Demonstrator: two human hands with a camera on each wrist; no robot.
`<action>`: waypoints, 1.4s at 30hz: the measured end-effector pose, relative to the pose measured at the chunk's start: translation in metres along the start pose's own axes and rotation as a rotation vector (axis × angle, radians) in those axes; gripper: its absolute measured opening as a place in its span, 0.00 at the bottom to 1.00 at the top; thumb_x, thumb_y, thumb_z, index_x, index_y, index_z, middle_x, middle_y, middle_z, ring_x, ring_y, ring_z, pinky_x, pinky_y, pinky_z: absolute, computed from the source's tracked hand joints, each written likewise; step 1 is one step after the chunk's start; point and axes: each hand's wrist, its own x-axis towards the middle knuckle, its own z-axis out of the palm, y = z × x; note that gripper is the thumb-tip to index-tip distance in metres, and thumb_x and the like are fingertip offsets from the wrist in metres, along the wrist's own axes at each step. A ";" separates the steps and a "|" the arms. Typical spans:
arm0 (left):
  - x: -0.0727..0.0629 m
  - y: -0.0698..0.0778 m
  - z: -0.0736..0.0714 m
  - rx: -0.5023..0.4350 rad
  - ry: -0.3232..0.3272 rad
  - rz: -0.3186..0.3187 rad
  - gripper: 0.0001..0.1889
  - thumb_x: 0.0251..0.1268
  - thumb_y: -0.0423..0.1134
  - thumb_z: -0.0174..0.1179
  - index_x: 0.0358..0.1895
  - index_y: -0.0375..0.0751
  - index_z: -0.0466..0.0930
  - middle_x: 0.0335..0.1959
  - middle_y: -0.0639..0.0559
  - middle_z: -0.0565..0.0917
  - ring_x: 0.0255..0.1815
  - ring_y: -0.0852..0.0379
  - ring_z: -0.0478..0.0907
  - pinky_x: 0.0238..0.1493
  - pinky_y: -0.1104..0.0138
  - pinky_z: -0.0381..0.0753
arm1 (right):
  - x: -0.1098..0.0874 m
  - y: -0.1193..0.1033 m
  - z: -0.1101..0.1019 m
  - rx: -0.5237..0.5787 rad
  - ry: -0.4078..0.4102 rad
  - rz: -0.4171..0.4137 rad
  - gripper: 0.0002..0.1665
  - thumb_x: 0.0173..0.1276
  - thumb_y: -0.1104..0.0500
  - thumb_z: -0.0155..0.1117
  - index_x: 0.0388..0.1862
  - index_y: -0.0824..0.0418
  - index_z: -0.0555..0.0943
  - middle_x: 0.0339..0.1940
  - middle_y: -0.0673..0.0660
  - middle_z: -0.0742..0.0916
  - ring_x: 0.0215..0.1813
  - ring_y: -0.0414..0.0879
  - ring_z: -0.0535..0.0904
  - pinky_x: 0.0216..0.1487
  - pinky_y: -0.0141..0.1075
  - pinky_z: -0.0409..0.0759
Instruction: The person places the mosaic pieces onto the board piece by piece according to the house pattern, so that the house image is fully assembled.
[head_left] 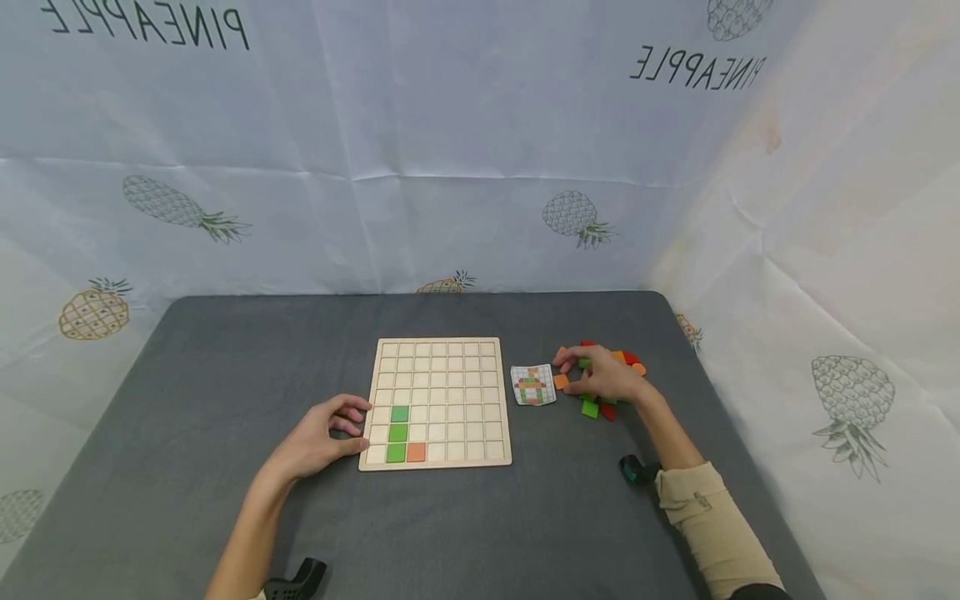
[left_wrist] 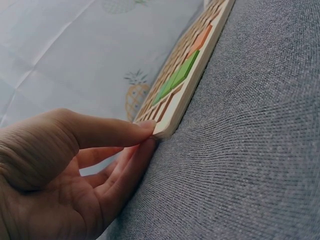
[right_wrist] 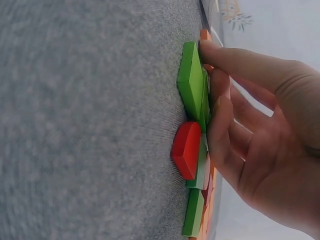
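A pale wooden grid board point(head_left: 450, 404) lies on the grey table. Along its lower left stand three green square tiles point(head_left: 397, 433) in a column, with an orange tile point(head_left: 416, 452) beside the bottom one. My left hand point(head_left: 322, 435) holds the board's left edge, thumb point(left_wrist: 142, 131) on top of the corner and fingers against the side. Over a heap of coloured pieces at the right is my right hand point(head_left: 603, 375), thumb and index finger spread apart. Its thumb tip is right by a loose orange square point(head_left: 561, 382). Part of the heap is hidden beneath the hand.
Between board and heap lies a small pattern card point(head_left: 533, 385) with a coloured grid. A green tile point(right_wrist: 190, 75) and a red piece point(right_wrist: 186, 150) lie at the heap's near side. A pineapple-print cloth point(head_left: 450, 125) hangs behind the table.
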 end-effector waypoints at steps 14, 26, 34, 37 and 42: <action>0.000 0.000 0.000 -0.003 0.002 0.005 0.30 0.65 0.31 0.76 0.68 0.30 0.76 0.54 0.37 0.81 0.46 0.56 0.81 0.45 0.68 0.81 | -0.008 -0.002 0.000 -0.145 0.056 -0.028 0.22 0.70 0.64 0.77 0.61 0.66 0.84 0.47 0.63 0.87 0.30 0.43 0.80 0.36 0.32 0.81; 0.001 0.000 0.000 0.008 0.002 0.005 0.30 0.65 0.32 0.77 0.68 0.30 0.76 0.54 0.38 0.81 0.46 0.56 0.81 0.44 0.68 0.81 | -0.015 -0.040 0.013 -0.081 0.122 -0.166 0.23 0.69 0.62 0.80 0.60 0.64 0.85 0.47 0.60 0.87 0.22 0.37 0.73 0.31 0.31 0.77; 0.001 -0.001 0.000 0.003 0.001 0.012 0.30 0.66 0.31 0.76 0.68 0.29 0.76 0.54 0.37 0.81 0.45 0.56 0.81 0.44 0.68 0.81 | -0.012 -0.074 0.034 -0.054 0.101 -0.186 0.24 0.68 0.57 0.81 0.61 0.59 0.86 0.50 0.56 0.89 0.29 0.39 0.80 0.33 0.33 0.80; 0.001 -0.001 0.000 0.001 0.002 0.011 0.30 0.66 0.31 0.76 0.68 0.30 0.76 0.54 0.38 0.81 0.45 0.56 0.81 0.45 0.68 0.81 | -0.008 -0.083 0.045 -0.044 0.065 -0.199 0.24 0.68 0.56 0.81 0.61 0.58 0.86 0.50 0.56 0.90 0.30 0.39 0.81 0.34 0.33 0.81; 0.001 -0.002 0.000 -0.001 0.005 0.010 0.30 0.65 0.31 0.76 0.68 0.29 0.76 0.54 0.38 0.81 0.45 0.56 0.81 0.45 0.68 0.81 | 0.001 -0.096 0.065 -0.059 0.009 -0.227 0.23 0.68 0.56 0.82 0.60 0.57 0.86 0.49 0.54 0.90 0.30 0.37 0.80 0.32 0.32 0.80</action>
